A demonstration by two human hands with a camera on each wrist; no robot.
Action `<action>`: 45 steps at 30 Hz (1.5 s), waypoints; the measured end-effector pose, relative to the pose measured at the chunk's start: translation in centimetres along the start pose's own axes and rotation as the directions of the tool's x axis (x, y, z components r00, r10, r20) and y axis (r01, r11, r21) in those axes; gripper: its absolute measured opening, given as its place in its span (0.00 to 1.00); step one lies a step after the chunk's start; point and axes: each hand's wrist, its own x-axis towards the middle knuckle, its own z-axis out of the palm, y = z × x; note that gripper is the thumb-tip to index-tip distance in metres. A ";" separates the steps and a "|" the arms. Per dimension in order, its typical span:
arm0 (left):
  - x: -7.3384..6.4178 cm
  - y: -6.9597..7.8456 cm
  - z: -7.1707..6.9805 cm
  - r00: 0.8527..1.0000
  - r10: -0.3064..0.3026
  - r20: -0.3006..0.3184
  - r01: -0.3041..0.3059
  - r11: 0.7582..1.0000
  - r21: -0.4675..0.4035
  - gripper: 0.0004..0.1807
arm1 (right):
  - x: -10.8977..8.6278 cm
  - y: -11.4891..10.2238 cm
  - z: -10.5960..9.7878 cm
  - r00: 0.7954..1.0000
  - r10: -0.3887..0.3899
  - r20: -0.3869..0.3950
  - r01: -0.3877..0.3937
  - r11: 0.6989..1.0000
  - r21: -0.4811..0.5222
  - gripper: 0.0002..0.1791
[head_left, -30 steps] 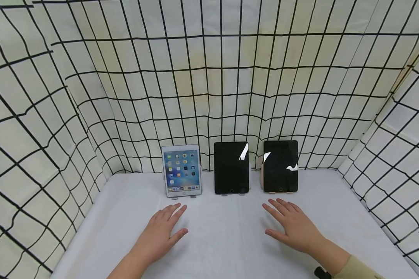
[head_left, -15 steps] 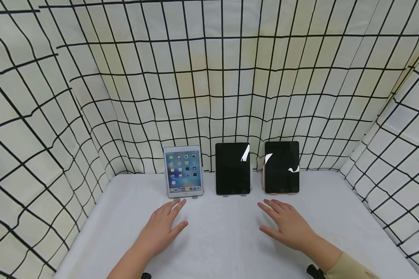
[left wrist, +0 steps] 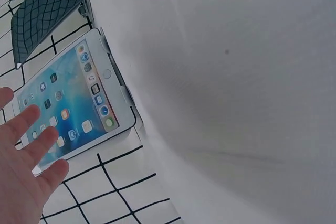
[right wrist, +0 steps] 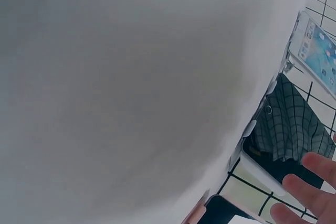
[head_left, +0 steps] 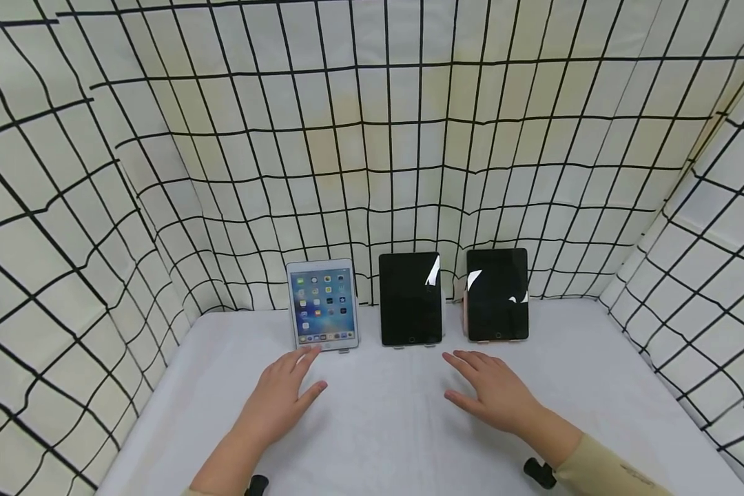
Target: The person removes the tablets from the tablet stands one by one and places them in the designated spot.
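Three tablets stand upright on small stands in a row at the back of the table. The white tablet (head_left: 324,303) on the left is lit, with app icons on its screen. Dark screens show on the middle tablet (head_left: 411,298) and the right tablet (head_left: 498,295). My left hand (head_left: 279,396), fingers spread, is in front of the white tablet, and its fingertips overlap the lower edge in the head view. My right hand (head_left: 499,393) hovers with straight fingers before the gap between the two dark tablets. Neither hand holds anything.
White cloth covers the table (head_left: 397,427). A white wall with a black grid (head_left: 409,151) rises behind the tablets and along both sides. Dark wrist-worn pieces show under both forearms, such as the black piece (head_left: 539,473) at the right.
My right hand has moved left, from before the right tablet toward the middle one. My left hand has shifted slightly forward, up to the white tablet's lower edge. The tablets stay in place.
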 end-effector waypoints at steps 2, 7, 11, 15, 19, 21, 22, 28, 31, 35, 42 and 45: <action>0.1 -0.1 -0.2 1.000 -0.010 -0.004 0.010 1.000 0.004 0.37 | 0.3 -0.1 0.1 1.000 0.008 0.008 -0.008 1.000 0.003 0.38; 0.3 -0.4 -0.7 0.999 -0.035 -0.025 0.035 0.999 0.024 0.37 | 1.1 -0.7 0.2 0.999 0.035 0.023 -0.035 0.999 0.016 0.40; 0.6 -0.8 -0.9 0.997 -0.057 -0.053 0.058 0.998 0.026 0.36 | 1.7 -1.3 0.2 0.999 0.041 0.006 -0.041 0.998 0.036 0.39; 0.7 -1.2 -0.9 0.995 -0.079 -0.058 0.080 0.997 0.021 0.37 | 2.4 -1.8 0.1 0.999 0.039 -0.012 -0.039 0.998 0.047 0.38; 0.9 -1.7 -0.8 0.992 -0.101 -0.070 0.102 0.995 0.014 0.37 | 3.0 -2.2 0.4 0.999 0.039 -0.015 -0.038 0.998 0.059 0.38; 1.0 -2.0 -0.7 0.990 -0.116 -0.075 0.117 0.993 0.007 0.37 | 3.3 -2.4 0.5 0.999 0.040 -0.014 -0.039 0.997 0.068 0.38; 1.0 -2.1 -0.7 0.989 -0.124 -0.076 0.125 0.992 0.002 0.38 | 3.5 -2.5 0.6 0.999 0.043 -0.009 -0.042 0.997 0.071 0.38; 1.6 -2.8 -0.6 0.982 -0.174 -0.078 0.173 0.985 -0.020 0.40 | 5.0 -3.4 0.9 0.998 0.062 0.005 -0.062 0.995 0.080 0.37; 2.0 -3.0 -0.6 0.977 -0.196 -0.079 0.194 0.981 -0.027 0.37 | 5.6 -3.9 0.8 0.997 0.075 0.009 -0.076 0.993 0.096 0.36; 2.3 -3.3 -0.6 0.972 -0.223 -0.071 0.220 0.975 -0.039 0.37 | 6.4 -4.5 0.9 0.995 0.094 0.027 -0.097 0.988 0.122 0.36; 2.8 -3.7 -0.7 0.965 -0.257 -0.041 0.253 0.964 -0.080 0.45 | 7.9 -5.2 1.2 0.991 0.126 0.041 -0.131 0.978 0.164 0.36; 3.0 -3.9 -0.7 0.963 -0.269 -0.033 0.265 0.959 -0.097 0.44 | 8.5 -5.6 1.3 0.987 0.154 0.052 -0.161 0.967 0.197 0.36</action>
